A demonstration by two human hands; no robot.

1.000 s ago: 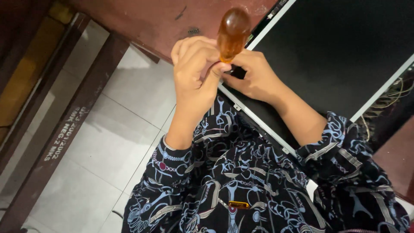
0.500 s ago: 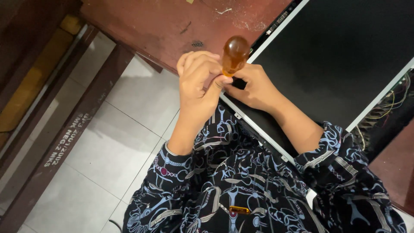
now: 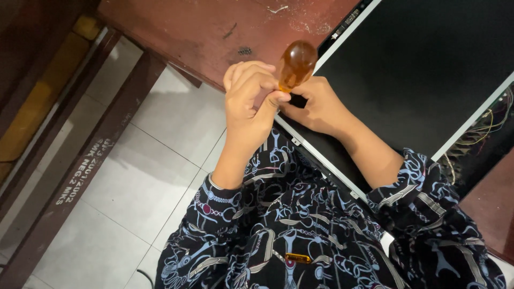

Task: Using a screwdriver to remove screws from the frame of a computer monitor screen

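Two hands were held close together at the near edge of a flat screen panel point(image 3: 428, 80). The left hand point(image 3: 249, 101) was curled, and its thumb and fingertips were pressed against the lower part of an amber screwdriver handle point(image 3: 295, 64). The right hand point(image 3: 318, 107) was closed below the handle, and the shaft was hidden inside it, so its exact grip could not be told. The handle was stood nearly upright between the hands, with its round end pointed up toward the camera and its long line run down to the panel's edge. It was touched by both hands, with the left hand beside it and the right hand just under it.

A thin silver frame point(image 3: 321, 160) was seen along the dark panel's rim. Coloured wires point(image 3: 482, 134) were bunched at the right side. A worn red table point(image 3: 214, 27) was spread beyond the hands. White letters point(image 3: 85, 171) were painted along a dark brown beam over the pale floor tiles point(image 3: 139, 187).
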